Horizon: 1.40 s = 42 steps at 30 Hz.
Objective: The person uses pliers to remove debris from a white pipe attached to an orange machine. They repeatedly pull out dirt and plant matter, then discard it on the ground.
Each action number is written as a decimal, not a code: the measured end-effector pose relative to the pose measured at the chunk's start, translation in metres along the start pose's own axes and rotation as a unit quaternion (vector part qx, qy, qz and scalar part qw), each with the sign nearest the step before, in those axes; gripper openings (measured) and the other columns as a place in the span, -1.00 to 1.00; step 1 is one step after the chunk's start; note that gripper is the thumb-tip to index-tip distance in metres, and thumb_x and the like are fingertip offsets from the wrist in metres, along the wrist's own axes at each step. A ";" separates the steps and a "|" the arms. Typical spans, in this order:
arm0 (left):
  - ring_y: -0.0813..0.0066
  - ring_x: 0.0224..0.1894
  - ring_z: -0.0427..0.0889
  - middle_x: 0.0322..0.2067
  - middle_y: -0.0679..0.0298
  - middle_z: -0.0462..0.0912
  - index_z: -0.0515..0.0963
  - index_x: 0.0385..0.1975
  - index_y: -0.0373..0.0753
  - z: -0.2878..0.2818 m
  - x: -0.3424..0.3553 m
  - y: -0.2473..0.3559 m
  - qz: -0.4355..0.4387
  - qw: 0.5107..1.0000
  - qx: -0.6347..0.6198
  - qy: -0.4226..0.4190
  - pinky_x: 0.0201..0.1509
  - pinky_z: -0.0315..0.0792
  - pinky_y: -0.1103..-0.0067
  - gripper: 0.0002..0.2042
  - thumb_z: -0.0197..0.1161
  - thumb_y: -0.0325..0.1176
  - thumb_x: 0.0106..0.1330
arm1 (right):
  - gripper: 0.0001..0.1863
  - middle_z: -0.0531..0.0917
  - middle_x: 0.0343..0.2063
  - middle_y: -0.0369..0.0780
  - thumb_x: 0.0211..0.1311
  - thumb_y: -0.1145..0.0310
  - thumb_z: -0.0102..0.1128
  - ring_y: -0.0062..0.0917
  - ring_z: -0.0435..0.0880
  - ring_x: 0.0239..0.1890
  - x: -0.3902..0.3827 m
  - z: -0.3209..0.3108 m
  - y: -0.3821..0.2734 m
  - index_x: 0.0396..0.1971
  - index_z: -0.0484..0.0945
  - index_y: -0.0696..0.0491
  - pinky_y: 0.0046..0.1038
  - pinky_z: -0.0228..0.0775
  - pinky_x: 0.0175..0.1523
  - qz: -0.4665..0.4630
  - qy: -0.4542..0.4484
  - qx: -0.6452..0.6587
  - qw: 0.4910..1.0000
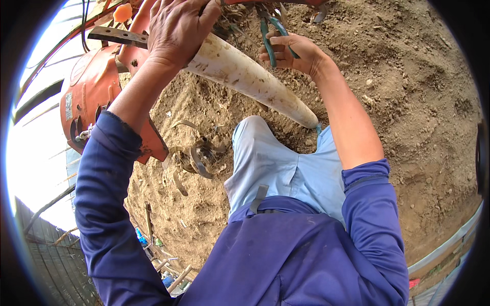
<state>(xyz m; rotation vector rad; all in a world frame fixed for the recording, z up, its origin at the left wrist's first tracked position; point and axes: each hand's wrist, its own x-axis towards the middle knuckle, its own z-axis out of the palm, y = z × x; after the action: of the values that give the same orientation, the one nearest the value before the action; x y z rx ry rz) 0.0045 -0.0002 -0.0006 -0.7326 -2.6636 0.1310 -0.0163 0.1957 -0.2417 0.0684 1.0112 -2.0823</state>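
My right hand [298,53] is closed around the green handles of a pair of pliers [266,38], the handles spread apart. The jaws point up into stalk-like debris under a red part [278,1] at the top edge; their tips are hard to make out. Across the red machine [135,53] lies my left hand [176,33], fingers bent over its frame, with the fingertips cut off or hidden. From under that hand a dirty white pipe [250,76] slants down toward my knees, ending at the soil by my trousers.
Curved metal blades [196,159] lie in a heap on the dry soil, left of my legs. A flat metal bar with holes [115,35] juts out from the machine, near an orange knob [122,13]. Loose brown soil [408,92] spreads to the right.
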 end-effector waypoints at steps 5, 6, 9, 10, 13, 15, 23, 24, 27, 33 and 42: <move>0.09 0.03 0.62 -0.22 0.20 0.71 0.71 -0.30 -0.21 -0.004 0.001 -0.001 0.034 0.999 0.023 -0.012 0.23 0.41 0.22 -0.80 0.28 -0.22 0.41 | -0.88 0.70 -0.26 -0.16 0.63 0.39 0.15 -0.54 0.74 -0.39 -0.017 0.009 0.008 -0.03 0.41 0.03 -0.32 0.79 -0.22 0.006 0.024 0.065 0.998; 0.09 0.03 0.62 -0.22 0.20 0.71 0.71 -0.30 -0.21 -0.005 0.001 -0.001 0.060 0.997 0.041 -0.028 0.23 0.41 0.22 -0.80 0.28 -0.22 0.40 | -0.83 0.64 -0.33 -0.23 0.62 0.40 0.18 -0.66 0.57 -0.49 -0.024 0.012 0.013 -0.06 0.35 0.04 -0.41 0.65 -0.39 0.026 0.005 0.074 0.997; 0.10 0.03 0.62 -0.23 0.21 0.71 0.71 -0.31 -0.20 -0.002 0.001 -0.001 0.035 0.999 0.022 -0.010 0.22 0.41 0.21 -0.81 0.28 -0.22 0.40 | -0.81 0.56 -0.35 -0.28 0.61 0.41 0.20 -0.70 0.48 -0.50 -0.031 0.024 0.017 -0.07 0.34 0.07 -0.57 0.38 -0.48 -0.009 -0.003 0.095 0.995; 0.10 0.02 0.62 -0.23 0.21 0.71 0.71 -0.32 -0.20 -0.001 0.001 0.000 0.011 1.000 0.005 0.005 0.21 0.42 0.21 -0.81 0.28 -0.22 0.40 | -0.82 0.54 -0.37 -0.28 0.61 0.41 0.18 -0.70 0.48 -0.51 -0.030 0.028 0.013 -0.06 0.34 0.09 -0.56 0.40 -0.48 0.013 0.034 0.087 0.995; 0.10 0.02 0.62 -0.23 0.21 0.71 0.71 -0.32 -0.20 0.000 0.001 0.000 -0.001 1.000 0.003 0.002 0.21 0.42 0.21 -0.81 0.28 -0.22 0.40 | -0.85 0.50 -0.42 -0.31 0.61 0.43 0.13 -0.69 0.47 -0.52 -0.030 0.042 -0.007 -0.05 0.36 0.12 -0.55 0.43 -0.47 0.029 0.045 0.087 0.995; 0.09 0.02 0.63 -0.23 0.20 0.71 0.71 -0.31 -0.19 -0.001 0.001 0.001 0.011 1.000 0.014 -0.001 0.21 0.42 0.22 -0.81 0.28 -0.23 0.40 | -0.87 0.49 -0.46 -0.32 0.61 0.43 0.11 -0.70 0.47 -0.52 -0.036 0.047 -0.018 -0.06 0.36 0.13 -0.55 0.43 -0.48 0.023 0.082 0.082 0.993; 0.08 0.04 0.62 -0.22 0.18 0.71 0.73 -0.30 -0.21 -0.004 0.003 0.002 -0.005 1.000 0.024 -0.020 0.24 0.42 0.21 -0.77 0.27 -0.20 0.43 | -0.84 0.46 -0.57 -0.41 0.58 0.45 0.16 -0.76 0.38 -0.64 -0.094 -0.007 0.016 -0.17 0.33 -0.02 -0.63 0.27 -0.61 -0.006 0.018 -0.067 0.998; 0.08 0.04 0.62 -0.22 0.18 0.71 0.73 -0.29 -0.21 -0.002 0.002 0.002 -0.003 1.000 0.017 -0.007 0.24 0.42 0.20 -0.77 0.27 -0.20 0.43 | -0.84 0.46 -0.56 -0.42 0.58 0.46 0.16 -0.75 0.39 -0.63 -0.090 -0.003 0.024 -0.18 0.33 -0.02 -0.62 0.28 -0.60 0.027 0.040 -0.049 0.998; 0.07 0.03 0.62 -0.22 0.18 0.70 0.73 -0.28 -0.21 0.000 0.000 -0.001 0.009 1.000 0.005 0.019 0.24 0.42 0.20 -0.78 0.27 -0.19 0.43 | -0.85 0.46 -0.55 -0.43 0.56 0.49 0.16 -0.73 0.41 -0.60 -0.076 0.007 0.034 -0.16 0.36 -0.02 -0.60 0.32 -0.56 0.038 0.078 -0.005 0.996; 0.09 0.03 0.62 -0.21 0.21 0.70 0.72 -0.26 -0.16 0.000 -0.003 -0.004 0.047 0.998 0.033 0.007 0.22 0.42 0.20 -0.81 0.27 -0.21 0.41 | -0.86 0.43 -0.53 -0.46 0.45 0.44 0.24 -0.73 0.38 -0.59 -0.079 -0.039 0.032 -0.09 0.49 -0.01 -0.54 0.26 -0.52 0.002 0.156 -0.352 0.923; 0.12 0.01 0.66 -0.19 0.26 0.71 0.64 -0.25 -0.13 0.002 -0.007 -0.008 0.096 0.991 0.097 -0.010 0.15 0.48 0.23 -0.89 0.30 -0.29 0.34 | -0.89 0.44 -0.53 -0.41 0.44 0.43 0.17 -0.71 0.39 -0.59 -0.053 0.033 0.009 -0.12 0.49 0.06 -0.48 0.20 -0.54 -0.054 0.107 -0.322 0.939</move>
<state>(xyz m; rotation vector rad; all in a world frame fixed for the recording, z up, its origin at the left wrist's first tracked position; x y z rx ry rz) 0.0053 -0.0107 -0.0029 -0.9246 -2.5478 0.4449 0.0350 0.2041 -0.2051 -0.0995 1.8204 -1.7622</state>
